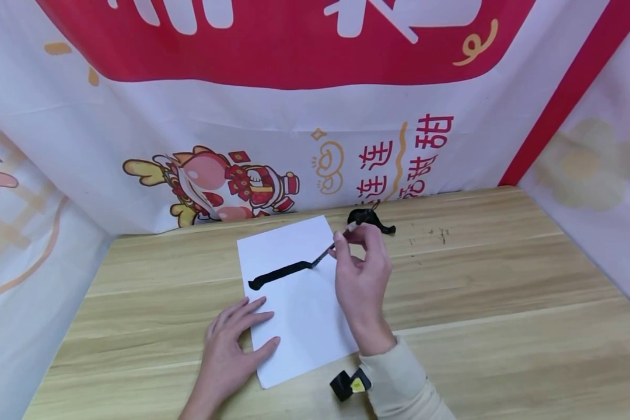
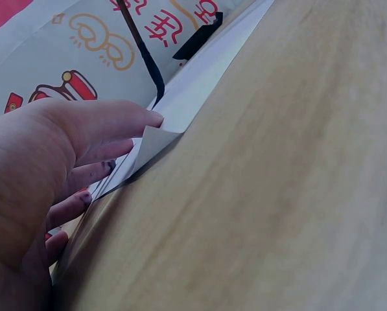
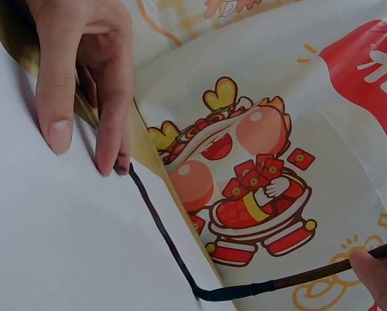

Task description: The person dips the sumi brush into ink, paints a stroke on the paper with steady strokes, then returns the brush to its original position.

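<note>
A sheet of white paper (image 1: 304, 315) lies on the wooden table, with one thick black stroke (image 1: 280, 274) across its upper part. My right hand (image 1: 364, 280) pinches a thin dark brush (image 1: 324, 255) between thumb and fingers. The brush tip touches the right end of the stroke; in the right wrist view the brush (image 3: 303, 278) has bent black bristles on the paper. Fingers spread, my left hand (image 1: 231, 350) rests on the paper's left edge. Dark smudges mark its fingertips, and the paper's edge (image 2: 157, 142) curls up beside them in the left wrist view.
Behind my right hand, near the table's back edge, lies a black curved thing (image 1: 383, 224), partly hidden. Small black marks (image 1: 442, 235) dot the table to its right. A printed cloth (image 1: 273, 108) hangs along the back. A small black device (image 1: 349, 385) sits at my right sleeve.
</note>
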